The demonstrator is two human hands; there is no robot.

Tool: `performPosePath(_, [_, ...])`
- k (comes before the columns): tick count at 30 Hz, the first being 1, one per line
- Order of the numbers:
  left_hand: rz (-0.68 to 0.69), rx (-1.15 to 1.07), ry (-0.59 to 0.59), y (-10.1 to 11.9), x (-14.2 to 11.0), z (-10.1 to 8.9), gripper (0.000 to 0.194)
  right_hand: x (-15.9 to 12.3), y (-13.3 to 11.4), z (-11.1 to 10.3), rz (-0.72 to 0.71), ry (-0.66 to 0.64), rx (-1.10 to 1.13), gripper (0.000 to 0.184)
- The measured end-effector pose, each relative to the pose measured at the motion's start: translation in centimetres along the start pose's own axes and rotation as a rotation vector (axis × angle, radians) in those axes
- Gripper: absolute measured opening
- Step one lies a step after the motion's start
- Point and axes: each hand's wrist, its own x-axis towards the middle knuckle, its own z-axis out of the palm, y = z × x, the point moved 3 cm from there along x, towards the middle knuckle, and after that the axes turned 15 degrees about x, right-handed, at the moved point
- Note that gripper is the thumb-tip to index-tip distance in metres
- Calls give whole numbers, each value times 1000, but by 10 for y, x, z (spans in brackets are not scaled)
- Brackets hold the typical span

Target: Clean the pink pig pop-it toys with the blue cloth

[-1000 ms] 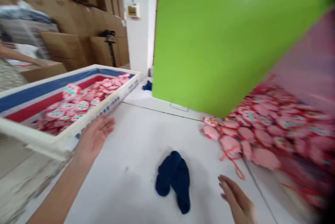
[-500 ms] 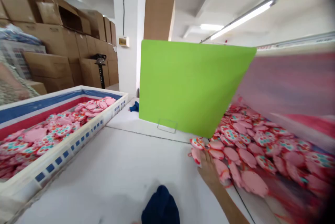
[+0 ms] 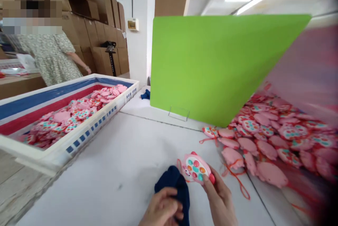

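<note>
In my right hand [image 3: 220,194] is a pink animal-shaped toy [image 3: 196,168] with coloured round buttons on a white panel, pinched between thumb and fingers. A red-orange cord loop hangs at its far end. My left hand [image 3: 165,206] is curled against a dark blue cloth [image 3: 173,180], its fingers bent over the near side and slightly blurred. The toy's left end is close beside the cloth. To the right, a heap of similar pink toys [image 3: 266,148] lies on the white table [image 3: 126,169], some with their plain backs up.
A white plastic crate [image 3: 91,138] with more pink toys stands on the left. Beyond the table's seam rises a green board [image 3: 211,63] with a wire stand [image 3: 179,116]. Another blue cloth [image 3: 145,94] lies behind. A person [image 3: 52,56] stands near stacked cardboard boxes [image 3: 100,14].
My right hand has come from the heap toward the middle, now with a toy in it. My left hand has come into view at the blue cloth. The head view has shifted.
</note>
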Motion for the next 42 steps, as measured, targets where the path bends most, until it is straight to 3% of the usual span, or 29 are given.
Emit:
performPosePath(4, [206,-120,-61,31,-1,9,80,-63,-9,24,33,84,61,47])
performPosePath(8, [348,-7,-128,53,-15,5,59,-93,-19,36,-25,110,14,38])
performPosePath(14, [324,130,-100,57,-33,-3,43,-111,-30,47,-124,34,-31,28])
performPosePath(18, [315,325,-94,61,-41,-6,41,-116,-32,50,-131,16,-148,32])
performPosePath(22, [339,627,-30,72,-47,-3,39,-114,-30,50,-70,-11,-193,40])
performPosePath(25, [368,685,58,79,-50,-1,50,-110,-20,43,100,39,-37,41])
performPosePath(28, [347,527,208,75,-51,-11,40,-107,-6,35,297,145,296,41])
performPosePath(30, [306,430,239,63,-52,-17,25,-106,-1,33,324,201,456,40])
performPosePath(33, [180,330,111,37,-53,-15,27,-107,0,35,292,252,542,38])
performPosePath(36, [117,242,6,19,-54,-3,42,-111,3,42,302,274,563,38])
performPosePath(42, [184,149,-46,23,-46,16,54,-123,19,43,374,285,550,50])
